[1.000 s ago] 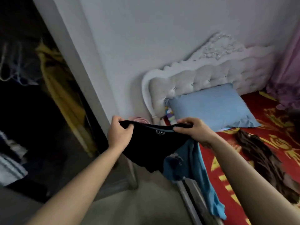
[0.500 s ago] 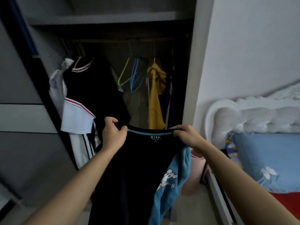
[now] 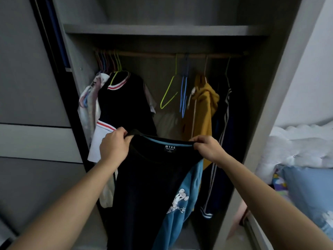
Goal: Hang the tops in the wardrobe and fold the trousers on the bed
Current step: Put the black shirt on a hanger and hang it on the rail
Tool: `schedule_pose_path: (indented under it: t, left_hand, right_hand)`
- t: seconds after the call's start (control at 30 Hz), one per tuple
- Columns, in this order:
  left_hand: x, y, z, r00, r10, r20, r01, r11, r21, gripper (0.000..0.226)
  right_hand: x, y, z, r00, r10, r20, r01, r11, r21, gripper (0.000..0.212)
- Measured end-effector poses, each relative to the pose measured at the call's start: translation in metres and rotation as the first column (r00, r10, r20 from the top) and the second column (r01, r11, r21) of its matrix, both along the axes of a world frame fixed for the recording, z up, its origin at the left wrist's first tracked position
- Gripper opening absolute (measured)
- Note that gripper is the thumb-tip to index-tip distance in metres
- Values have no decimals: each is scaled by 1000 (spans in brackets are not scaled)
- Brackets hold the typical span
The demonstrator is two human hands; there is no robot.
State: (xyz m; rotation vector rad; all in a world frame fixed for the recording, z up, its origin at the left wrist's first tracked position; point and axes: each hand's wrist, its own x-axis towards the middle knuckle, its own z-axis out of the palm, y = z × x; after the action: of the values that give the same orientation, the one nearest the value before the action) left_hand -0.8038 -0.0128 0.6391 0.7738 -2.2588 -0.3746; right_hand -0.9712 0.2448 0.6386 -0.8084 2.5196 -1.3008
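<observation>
One black top (image 3: pixel 153 186), two hands: left hand (image 3: pixel 113 147) and right hand (image 3: pixel 207 150) each clench its collar's ends. One empty green hanger (image 3: pixel 167 91) on the wardrobe rail (image 3: pixel 153 54).

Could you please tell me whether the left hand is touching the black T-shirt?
Touching: the head view shows the left hand gripping the black T-shirt at its collar.
</observation>
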Motion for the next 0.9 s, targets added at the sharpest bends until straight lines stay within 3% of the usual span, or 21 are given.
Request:
schedule_pose_path:
  t: [0.1,0.2,0.37,0.43,0.67,0.77,0.9]
  left_hand:
    - [-26,-16,6,999,-33,-42,39,987,156,33]
    - [-59,-31,13,995,-29,-99,57,952,301,28]
    - [-111,-57,26,993,-76,-92,97,964,248,29]
    - [-130,-71,33,991,-89,-96,108,969,221,26]
    - [-184,-112,50,974,-130,-187,170,961,218,15]
    - [-196,-121,48,971,-150,-188,194,952,238,14]
    - [-205,-130,45,962,-198,-189,245,932,269,12]
  right_hand:
    - [-13,-29,4,997,56,-48,-55,998,16,26]
    - [-31,-63,13,994,38,-98,-47,994,-97,28]
    - [-84,-112,42,916,-157,-370,64,965,-252,19]
    - [-108,-130,52,877,-241,-416,128,951,-282,26]
    - [-176,-178,63,656,-352,-668,391,915,-99,54]
    - [-188,-185,65,624,-323,-711,450,893,-11,42]
    - [-188,-189,70,591,-320,-740,457,889,-19,25]
